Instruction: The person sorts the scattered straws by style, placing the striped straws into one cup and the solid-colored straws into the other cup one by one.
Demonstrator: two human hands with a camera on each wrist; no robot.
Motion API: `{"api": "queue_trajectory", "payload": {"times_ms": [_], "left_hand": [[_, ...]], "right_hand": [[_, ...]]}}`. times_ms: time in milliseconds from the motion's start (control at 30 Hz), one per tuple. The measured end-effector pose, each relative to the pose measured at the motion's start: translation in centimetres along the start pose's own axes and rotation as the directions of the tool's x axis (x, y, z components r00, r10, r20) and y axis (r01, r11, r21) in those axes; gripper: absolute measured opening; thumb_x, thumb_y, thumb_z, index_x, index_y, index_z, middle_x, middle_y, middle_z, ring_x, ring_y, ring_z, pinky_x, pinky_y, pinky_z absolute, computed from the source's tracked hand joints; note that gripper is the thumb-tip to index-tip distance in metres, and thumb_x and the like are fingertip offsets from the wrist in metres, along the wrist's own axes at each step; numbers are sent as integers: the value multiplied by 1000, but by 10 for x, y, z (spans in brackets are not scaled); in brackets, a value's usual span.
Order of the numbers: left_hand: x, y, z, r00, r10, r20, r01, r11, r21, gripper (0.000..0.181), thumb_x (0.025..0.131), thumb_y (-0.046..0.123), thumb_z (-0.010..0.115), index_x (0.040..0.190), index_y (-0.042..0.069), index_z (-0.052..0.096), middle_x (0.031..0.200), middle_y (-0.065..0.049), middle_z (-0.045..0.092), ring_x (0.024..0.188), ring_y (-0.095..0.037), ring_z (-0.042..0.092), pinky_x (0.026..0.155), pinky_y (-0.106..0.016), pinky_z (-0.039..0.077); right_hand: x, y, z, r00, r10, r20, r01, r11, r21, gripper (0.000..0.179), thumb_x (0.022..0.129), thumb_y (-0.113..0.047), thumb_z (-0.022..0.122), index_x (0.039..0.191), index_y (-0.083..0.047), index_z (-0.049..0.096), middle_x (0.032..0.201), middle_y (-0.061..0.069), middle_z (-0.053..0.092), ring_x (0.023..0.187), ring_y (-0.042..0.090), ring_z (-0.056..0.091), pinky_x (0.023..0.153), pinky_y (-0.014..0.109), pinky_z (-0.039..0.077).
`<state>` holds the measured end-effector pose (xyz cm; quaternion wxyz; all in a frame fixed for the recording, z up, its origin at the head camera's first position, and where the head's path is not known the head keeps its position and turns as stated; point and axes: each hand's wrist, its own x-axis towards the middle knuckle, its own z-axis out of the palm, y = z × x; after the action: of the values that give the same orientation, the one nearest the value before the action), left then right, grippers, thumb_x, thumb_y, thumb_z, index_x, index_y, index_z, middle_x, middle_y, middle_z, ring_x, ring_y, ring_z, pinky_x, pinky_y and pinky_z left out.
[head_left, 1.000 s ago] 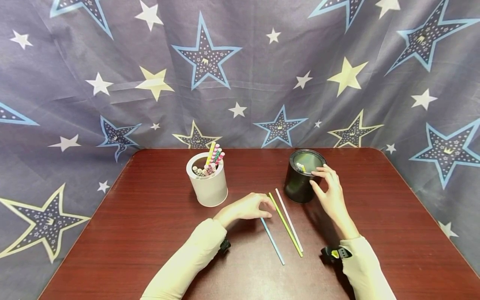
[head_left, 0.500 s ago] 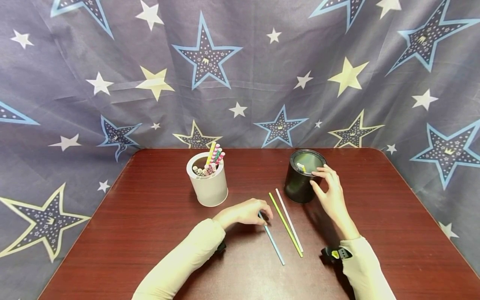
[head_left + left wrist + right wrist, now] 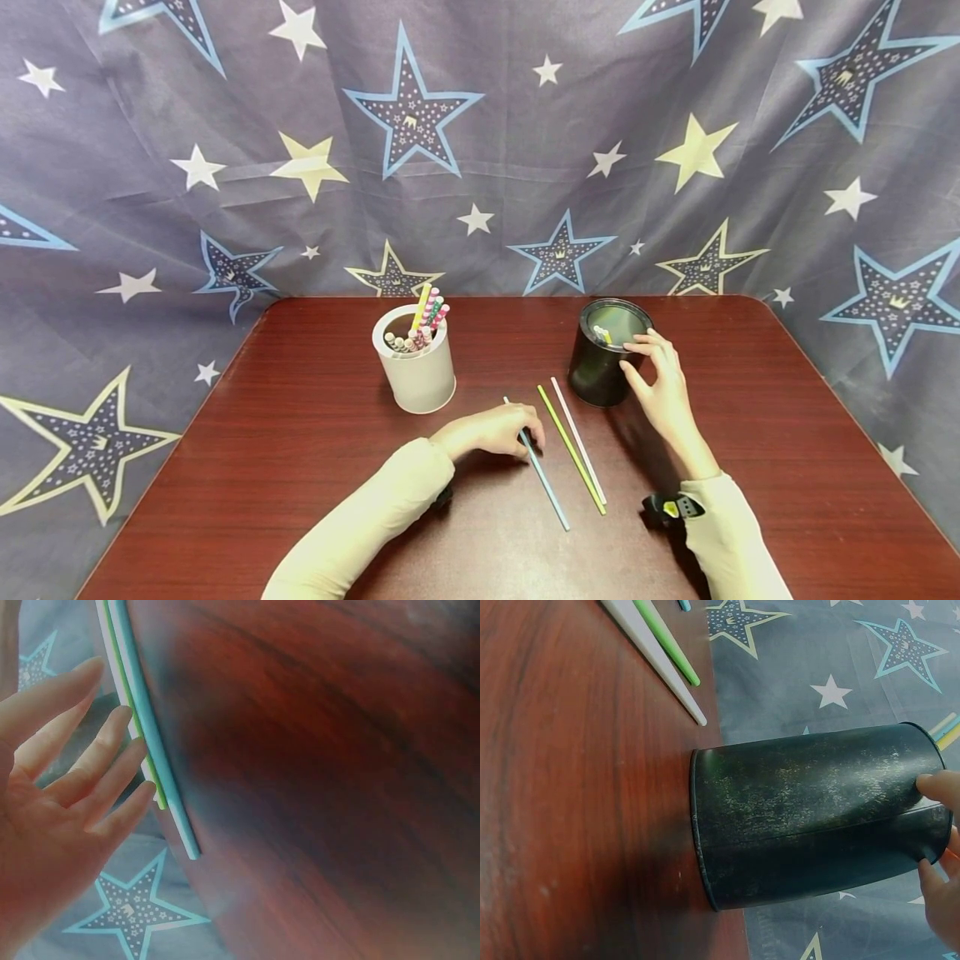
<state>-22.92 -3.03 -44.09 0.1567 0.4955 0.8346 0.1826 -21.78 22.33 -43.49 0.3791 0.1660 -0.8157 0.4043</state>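
My left hand (image 3: 501, 431) hovers over a light blue straw (image 3: 553, 497) lying on the table. In the left wrist view its fingers are loosely spread with nothing in them, and the blue straw (image 3: 160, 750) runs past their tips. Just right of it lie a green straw (image 3: 568, 446) and a pale pink straw (image 3: 579, 442), nearly parallel. My right hand (image 3: 663, 392) holds the rim and side of a black can (image 3: 592, 379), which stands upright. The right wrist view has fingertips against the can's wall (image 3: 817, 810) near its rim.
At left stands a white can (image 3: 420, 385) with several patterned paper straws (image 3: 429, 312) in it. A few yellow and white straws (image 3: 602, 335) show inside the black can. A star-printed cloth (image 3: 480, 150) hangs behind the reddish-brown table (image 3: 240, 467).
My left hand has drawn back slightly left and down from the green straw, uncovering the blue straw's far end. The right hand, the black can and the straws stay where they were.
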Motion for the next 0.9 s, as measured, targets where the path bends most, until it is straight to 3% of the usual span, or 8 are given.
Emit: {"api": "queue_trajectory", "payload": {"times_ms": [433, 700, 900], "left_hand": [[1, 6, 5, 999, -33, 42, 29, 996, 82, 17, 65, 14, 75, 81, 16, 68, 83, 2, 52, 82, -10, 40, 71, -15, 32], [2, 5, 7, 996, -77, 55, 72, 994, 87, 11, 67, 17, 75, 75, 19, 68, 82, 8, 47, 85, -7, 37, 71, -13, 30], [1, 4, 9, 998, -60, 37, 56, 994, 98, 10, 66, 17, 75, 72, 18, 67, 80, 7, 46, 83, -7, 37, 73, -13, 30]], "right_hand": [[0, 0, 0, 1000, -6, -3, 6, 1000, -4, 29, 70, 10, 67, 97, 3, 60, 107, 19, 53, 116, 34, 39, 101, 34, 27], [0, 0, 0, 1000, -11, -6, 11, 1000, 1, 29, 69, 11, 66, 97, 3, 60, 107, 19, 53, 115, 35, 40, 101, 34, 27], [0, -1, 0, 1000, -8, -1, 8, 1000, 0, 29, 70, 10, 66, 96, 3, 60, 106, 19, 53, 116, 34, 39, 101, 33, 26]]}}
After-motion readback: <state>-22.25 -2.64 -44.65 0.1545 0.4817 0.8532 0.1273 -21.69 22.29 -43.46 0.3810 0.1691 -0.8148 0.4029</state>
